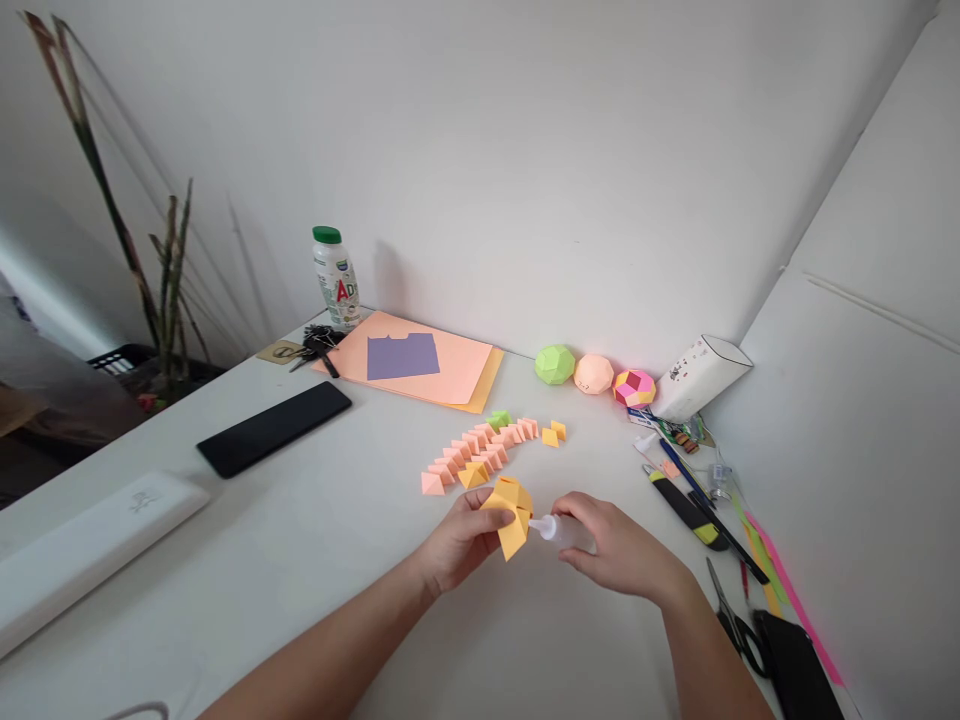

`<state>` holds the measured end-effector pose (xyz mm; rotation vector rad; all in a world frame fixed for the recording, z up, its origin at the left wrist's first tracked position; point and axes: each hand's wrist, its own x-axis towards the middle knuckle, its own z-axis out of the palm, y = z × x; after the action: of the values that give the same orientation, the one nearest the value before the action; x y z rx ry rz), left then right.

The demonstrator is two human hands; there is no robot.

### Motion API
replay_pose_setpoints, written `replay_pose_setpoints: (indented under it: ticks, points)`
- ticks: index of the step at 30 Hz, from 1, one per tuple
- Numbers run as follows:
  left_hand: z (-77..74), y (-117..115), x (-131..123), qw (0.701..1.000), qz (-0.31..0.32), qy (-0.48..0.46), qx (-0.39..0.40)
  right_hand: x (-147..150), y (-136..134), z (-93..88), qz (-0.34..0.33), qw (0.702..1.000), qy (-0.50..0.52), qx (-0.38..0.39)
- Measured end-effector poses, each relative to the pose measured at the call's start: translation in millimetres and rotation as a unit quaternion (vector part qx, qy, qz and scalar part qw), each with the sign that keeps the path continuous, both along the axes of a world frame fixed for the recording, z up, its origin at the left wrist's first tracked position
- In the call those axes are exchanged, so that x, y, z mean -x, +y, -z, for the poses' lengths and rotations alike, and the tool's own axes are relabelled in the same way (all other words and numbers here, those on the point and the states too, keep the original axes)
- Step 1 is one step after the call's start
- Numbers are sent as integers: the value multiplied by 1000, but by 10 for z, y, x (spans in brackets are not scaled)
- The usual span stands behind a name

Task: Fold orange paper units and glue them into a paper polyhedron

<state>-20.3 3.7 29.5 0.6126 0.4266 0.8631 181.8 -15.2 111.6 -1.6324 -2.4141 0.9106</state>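
A yellow folded-paper model (512, 512) is pinched between the thumb and fingers of my left hand (465, 535), above the table. My right hand (611, 540) grips a small white glue bottle (562, 531), lying sideways with its nozzle at the model's right edge. Whether the tip touches the paper I cannot tell. Just beyond my left hand lie rows of folded pink paper pieces (465, 455), with a few yellow pieces (474, 474) and green ones (498, 420) among them. Two more yellow pieces (553, 434) sit to their right.
Green (555, 364), pink (594, 374) and multicoloured (634, 387) paper balls line the wall. Pink paper sheets (457, 365), a bottle (335, 278) and a black phone (274, 428) are left. A cutter (686, 508), scissors (739, 625) and a white box (701, 378) stand right.
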Motion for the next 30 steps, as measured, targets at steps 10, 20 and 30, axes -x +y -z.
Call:
replay_pose_setpoints:
  ticks: [10, 20, 30]
  points:
    - [18, -6, 0, 1000, 2, 7, 3, -13, 5, 20, -6, 1000, -2, 3]
    - [16, 2, 0, 1000, 5, 2, -2, -5, -5, -6, -6, 1000, -7, 3]
    - [25, -2, 0, 1000, 2, 1, -1, -2, -6, -12, -8, 1000, -17, 14]
